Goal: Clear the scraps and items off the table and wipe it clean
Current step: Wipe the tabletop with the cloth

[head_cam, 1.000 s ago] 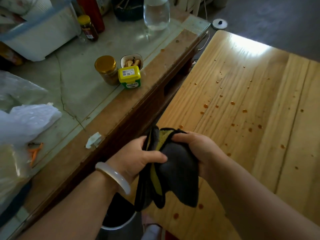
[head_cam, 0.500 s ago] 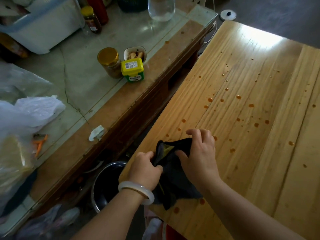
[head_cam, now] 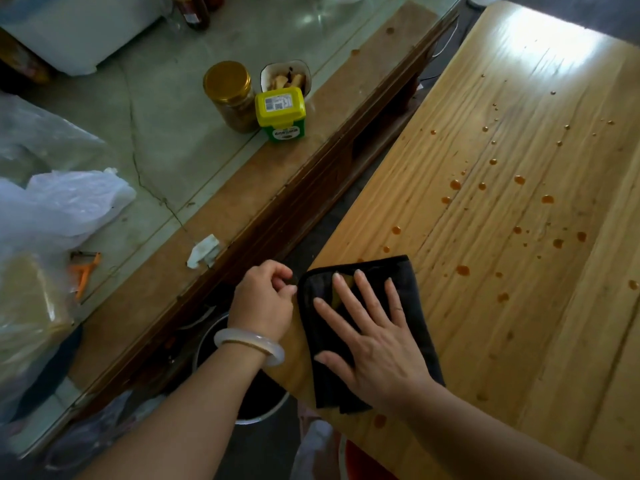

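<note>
Gold-lidded jar [head_cam: 227, 95] beside yellow-lidded tub [head_cam: 281, 114] on counter [head_cam: 166, 126].

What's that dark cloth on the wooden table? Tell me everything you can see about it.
The dark cloth is near-black soft fabric with a stitched hem, folded into a rough rectangle; a yellowish patch shows between the fingers. It lies flat by the wooden table's left edge. The right hand presses it, palm down, fingers spread straight. The left hand, fingers curled, sits at its far left corner; whether it pinches the cloth is unclear.
</note>
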Motion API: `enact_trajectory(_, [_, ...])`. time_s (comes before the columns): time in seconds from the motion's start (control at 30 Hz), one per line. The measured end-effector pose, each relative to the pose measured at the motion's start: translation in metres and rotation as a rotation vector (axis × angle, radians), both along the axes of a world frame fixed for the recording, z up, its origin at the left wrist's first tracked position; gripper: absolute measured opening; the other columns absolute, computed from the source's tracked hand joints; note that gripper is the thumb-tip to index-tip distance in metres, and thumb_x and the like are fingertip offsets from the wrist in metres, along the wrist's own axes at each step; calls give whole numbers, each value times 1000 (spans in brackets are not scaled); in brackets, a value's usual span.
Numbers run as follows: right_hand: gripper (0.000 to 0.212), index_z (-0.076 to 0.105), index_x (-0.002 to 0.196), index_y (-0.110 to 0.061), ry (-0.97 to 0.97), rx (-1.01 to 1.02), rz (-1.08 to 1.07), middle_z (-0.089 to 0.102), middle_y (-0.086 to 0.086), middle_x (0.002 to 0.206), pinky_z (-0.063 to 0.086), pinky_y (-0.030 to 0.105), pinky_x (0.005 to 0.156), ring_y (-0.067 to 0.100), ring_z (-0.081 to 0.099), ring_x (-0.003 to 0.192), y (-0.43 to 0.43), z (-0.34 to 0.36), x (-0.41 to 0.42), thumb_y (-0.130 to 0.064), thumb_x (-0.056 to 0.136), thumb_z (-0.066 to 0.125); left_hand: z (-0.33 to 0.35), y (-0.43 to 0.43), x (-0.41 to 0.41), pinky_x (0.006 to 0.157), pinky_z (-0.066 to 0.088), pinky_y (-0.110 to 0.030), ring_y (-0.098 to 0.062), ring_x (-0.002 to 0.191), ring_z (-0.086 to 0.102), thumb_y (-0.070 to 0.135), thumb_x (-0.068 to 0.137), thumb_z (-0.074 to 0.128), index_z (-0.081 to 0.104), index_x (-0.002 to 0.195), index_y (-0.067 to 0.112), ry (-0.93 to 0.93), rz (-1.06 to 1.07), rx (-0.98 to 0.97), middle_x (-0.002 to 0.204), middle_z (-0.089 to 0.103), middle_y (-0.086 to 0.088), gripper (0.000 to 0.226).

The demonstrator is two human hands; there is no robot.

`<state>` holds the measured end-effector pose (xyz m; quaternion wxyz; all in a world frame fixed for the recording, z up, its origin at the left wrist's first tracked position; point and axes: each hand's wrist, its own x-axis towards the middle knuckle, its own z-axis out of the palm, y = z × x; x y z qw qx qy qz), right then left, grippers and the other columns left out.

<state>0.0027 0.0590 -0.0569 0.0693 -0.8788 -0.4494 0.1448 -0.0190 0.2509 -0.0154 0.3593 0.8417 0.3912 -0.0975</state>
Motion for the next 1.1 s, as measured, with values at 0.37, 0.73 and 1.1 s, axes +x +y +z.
enact_trajectory(0.37, [57, 30, 153, -37, -36, 7, -212, -2, 10, 166, 6, 53, 122, 25, -10, 153, 17, -5, 39, -58, 101, 29, -13, 8, 7, 66, 46, -25, -11, 75, 60, 21, 85, 68, 70, 82, 23, 55, 227, -311, 81, 67, 5, 5])
enact_trajectory(0.73, [40, 50, 140, -34, 71, 130, 199, 20, -2, 164, 16, 47, 122, 17, 7, 153, -19, -2, -8, -42, 101, 44, -14, 4, 9, 65, 47, -24, -10, 70, 59, 14, 84, 69, 71, 80, 19, 20, 308, -306, 76, 67, 4, 7])
enact_trajectory(1.1, [45, 45, 144, -38, 33, 122, 428, 21, -6, 163, 9, 42, 123, 15, 6, 153, -26, -4, 11, -48, 101, 44, -47, -21, -6, 81, 35, -23, -14, 103, 46, 17, 99, 38, 59, 110, 12, -132, -23, 82, 104, 49, 5, 24])
